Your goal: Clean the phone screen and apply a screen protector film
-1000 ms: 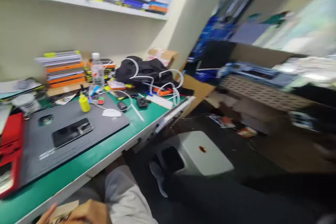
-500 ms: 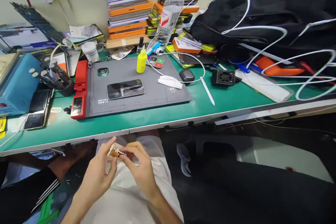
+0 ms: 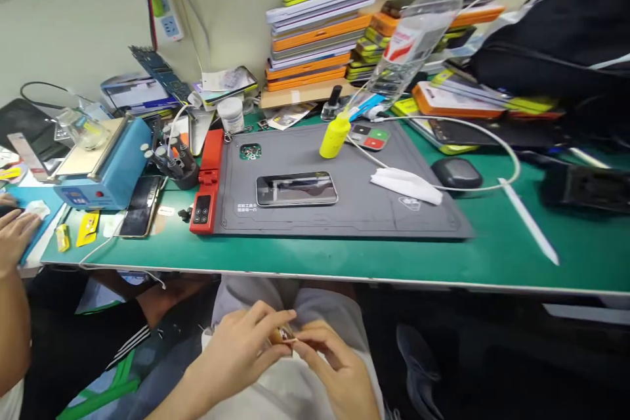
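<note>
Below the desk edge, over my lap, my left hand [image 3: 241, 348] and my right hand [image 3: 335, 367] meet with fingertips pinched on a small tan packet [image 3: 281, 336] between them. Most of the packet is hidden by my fingers. On the green desk [image 3: 344, 262] above lies a dark phone [image 3: 296, 188] flat on a grey work mat [image 3: 344, 210], with a yellow squeeze bottle [image 3: 335, 136] standing behind it.
A red tool strip [image 3: 207, 184], blue heating machine [image 3: 98, 167], second phone [image 3: 140, 205], white cloth [image 3: 406, 185], black earbud case [image 3: 457, 172], white cable [image 3: 472, 144], white stylus [image 3: 529, 230], stacked boxes [image 3: 319, 29], water bottle [image 3: 418, 33] and black bag [image 3: 561, 46] crowd the desk. Another person's hand [image 3: 14, 236] rests at far left.
The view swung from the room's right side back onto the desk, then shifted left. My hands stay joined on the small packet in my lap.
</note>
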`<state>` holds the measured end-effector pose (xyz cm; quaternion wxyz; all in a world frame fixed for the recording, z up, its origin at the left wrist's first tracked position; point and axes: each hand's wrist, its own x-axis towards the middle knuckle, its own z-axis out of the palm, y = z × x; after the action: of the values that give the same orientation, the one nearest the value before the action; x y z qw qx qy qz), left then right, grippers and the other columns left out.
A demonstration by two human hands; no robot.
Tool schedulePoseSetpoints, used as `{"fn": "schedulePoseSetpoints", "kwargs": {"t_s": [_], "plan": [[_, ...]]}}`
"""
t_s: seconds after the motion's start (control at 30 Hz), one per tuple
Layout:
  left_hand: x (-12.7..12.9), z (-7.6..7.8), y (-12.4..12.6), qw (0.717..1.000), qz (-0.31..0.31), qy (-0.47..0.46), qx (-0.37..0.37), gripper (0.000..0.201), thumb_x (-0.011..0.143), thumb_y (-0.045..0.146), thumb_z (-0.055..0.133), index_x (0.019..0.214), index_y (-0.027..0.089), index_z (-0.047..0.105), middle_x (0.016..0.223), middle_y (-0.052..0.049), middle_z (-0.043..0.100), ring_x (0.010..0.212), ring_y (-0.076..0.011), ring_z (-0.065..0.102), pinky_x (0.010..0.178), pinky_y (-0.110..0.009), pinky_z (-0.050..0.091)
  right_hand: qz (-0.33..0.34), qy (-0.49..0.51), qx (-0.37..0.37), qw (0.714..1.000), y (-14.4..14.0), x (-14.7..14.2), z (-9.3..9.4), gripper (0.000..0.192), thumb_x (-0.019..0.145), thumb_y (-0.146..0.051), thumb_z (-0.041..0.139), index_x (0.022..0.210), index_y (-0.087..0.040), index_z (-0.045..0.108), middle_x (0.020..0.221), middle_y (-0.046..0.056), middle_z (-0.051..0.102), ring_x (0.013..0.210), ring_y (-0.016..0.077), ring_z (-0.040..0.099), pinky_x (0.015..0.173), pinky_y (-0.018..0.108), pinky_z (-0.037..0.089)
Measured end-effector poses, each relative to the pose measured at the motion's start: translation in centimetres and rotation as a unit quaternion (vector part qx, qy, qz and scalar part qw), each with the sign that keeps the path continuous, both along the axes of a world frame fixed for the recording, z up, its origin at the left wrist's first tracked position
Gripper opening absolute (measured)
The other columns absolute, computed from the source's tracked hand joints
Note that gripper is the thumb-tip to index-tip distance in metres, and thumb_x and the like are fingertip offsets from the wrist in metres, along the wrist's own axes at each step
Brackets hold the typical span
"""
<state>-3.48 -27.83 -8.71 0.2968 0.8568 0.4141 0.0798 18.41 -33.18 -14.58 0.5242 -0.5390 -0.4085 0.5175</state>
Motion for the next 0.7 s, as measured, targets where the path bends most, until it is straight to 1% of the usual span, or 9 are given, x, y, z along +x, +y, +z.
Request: {"fn": "schedulePoseSetpoints", "kwargs": {"t_s": [0.1, 0.17, 0.23, 0.3, 0.37, 0.5, 0.57, 0.63, 0.7], "plan": [[0.4, 0.1, -0.4, 1.0, 0.009, 0.014, -0.02, 0.056, 0.115, 0.036, 0.08, 0.167, 0.036, 0.058, 0.141, -0.003, 0.079, 0.115, -0.0293, 0.086, 0.098, -0.045, 0.072, -0.019, 0.002, -0.033, 0.999, -0.5, 0.4, -0.5, 0.046, 0.097, -0.068, 0.09, 0.088, -0.024, 0.094, 0.085, 0.012, 0.081, 0.075, 0.0244, 0.081, 0.069, 0.027, 0.066], [0.6, 0.1, -0.5, 0.999, 0.017, 0.001, -0.035, 0.055, 0.115, 0.034, 0.08, 0.166, 0.037, 0.059, 0.14, -0.002, 0.079, 0.115, -0.0288, 0.086, 0.098, -0.044, 0.071, -0.025, 0.02, -0.048, 0.998, -0.7, 0.6, -0.6, 0.046, 0.095, -0.069, 0.092, 0.089, -0.023, 0.094, 0.083, 0.012, 0.08, 0.067, 0.0235, 0.077, 0.062, 0.027, 0.064], [0.8, 0.0, -0.6, 0.998, 0.029, -0.026, -0.056, 0.053, 0.115, 0.032, 0.08, 0.164, 0.038, 0.06, 0.136, -0.001, 0.079, 0.106, -0.0243, 0.086, 0.096, -0.039, 0.069, -0.035, 0.027, -0.047, 0.998, -0.7, 0.6, -0.7, 0.044, 0.093, -0.066, 0.094, 0.089, -0.023, 0.094, 0.083, 0.012, 0.08, 0.066, 0.0235, 0.077, 0.06, 0.027, 0.063], [0.9, -0.4, -0.7, 0.995, 0.04, -0.056, -0.074, 0.051, 0.116, 0.03, 0.079, 0.163, 0.039, 0.062, 0.132, 0.001, 0.079, 0.096, -0.0191, 0.085, 0.094, -0.034, 0.068, -0.041, 0.016, -0.031, 0.999, -0.5, 0.6, -0.8, 0.039, 0.095, -0.062, 0.094, 0.09, -0.023, 0.094, 0.085, 0.012, 0.081, 0.074, 0.0254, 0.081, 0.066, 0.028, 0.065], [0.8, -1.0, -0.7, 0.993, 0.046, -0.085, -0.072, 0.045, 0.119, 0.032, 0.074, 0.162, 0.04, 0.062, 0.128, 0.001, 0.079, 0.092, -0.0161, 0.084, 0.09, -0.029, 0.067, -0.045, 0.007, -0.01, 0.999, -0.2, 0.5, -0.8, 0.036, 0.098, -0.059, 0.093, 0.09, -0.024, 0.094, 0.085, 0.011, 0.081, 0.078, 0.0254, 0.082, 0.071, 0.028, 0.066], [0.3, -2.3, -0.5, 0.986, 0.046, -0.148, -0.063, 0.035, 0.125, 0.041, 0.062, 0.159, 0.04, 0.065, 0.124, -0.001, 0.08, 0.095, -0.0127, 0.085, 0.082, -0.018, 0.066, -0.047, 0.031, -0.003, 0.998, 0.7, 0.3, -0.5, 0.038, 0.093, -0.061, 0.099, 0.083, -0.024, 0.093, 0.079, 0.009, 0.081, 0.072, 0.0231, 0.078, 0.07, 0.028, 0.063], [0.0, -3.0, -0.2, 0.981, 0.058, -0.175, -0.068, 0.035, 0.123, 0.044, 0.064, 0.158, 0.042, 0.067, 0.125, -0.001, 0.081, 0.096, -0.0121, 0.086, 0.081, -0.015, 0.066, -0.051, 0.044, -0.007, 0.998, 1.1, 0.1, -0.5, 0.038, 0.09, -0.061, 0.102, 0.083, -0.024, 0.093, 0.08, 0.009, 0.082, 0.074, 0.0233, 0.079, 0.072, 0.029, 0.063], [-0.3, -3.9, 0.0, 0.975, 0.074, -0.192, -0.082, 0.036, 0.121, 0.048, 0.068, 0.157, 0.045, 0.07, 0.127, 0.0, 0.082, 0.096, -0.013, 0.086, 0.082, -0.015, 0.067, -0.061, 0.047, -0.002, 0.997, 1.3, 0.0, -0.7, 0.039, 0.088, -0.063, 0.103, 0.084, -0.025, 0.094, 0.082, 0.009, 0.083, 0.077, 0.0236, 0.08, 0.074, 0.031, 0.062], [-0.3, -5.1, 0.1, 0.971, 0.074, -0.2, -0.106, 0.036, 0.117, 0.055, 0.072, 0.153, 0.048, 0.074, 0.126, 0.0, 0.084, 0.095, -0.0148, 0.087, 0.082, -0.017, 0.069, -0.072, 0.043, 0.01, 0.996, 1.5, -0.1, -1.0, 0.041, 0.087, -0.066, 0.103, 0.087, -0.026, 0.096, 0.084, 0.01, 0.085, 0.079, 0.0243, 0.081, 0.076, 0.033, 0.062]]}}
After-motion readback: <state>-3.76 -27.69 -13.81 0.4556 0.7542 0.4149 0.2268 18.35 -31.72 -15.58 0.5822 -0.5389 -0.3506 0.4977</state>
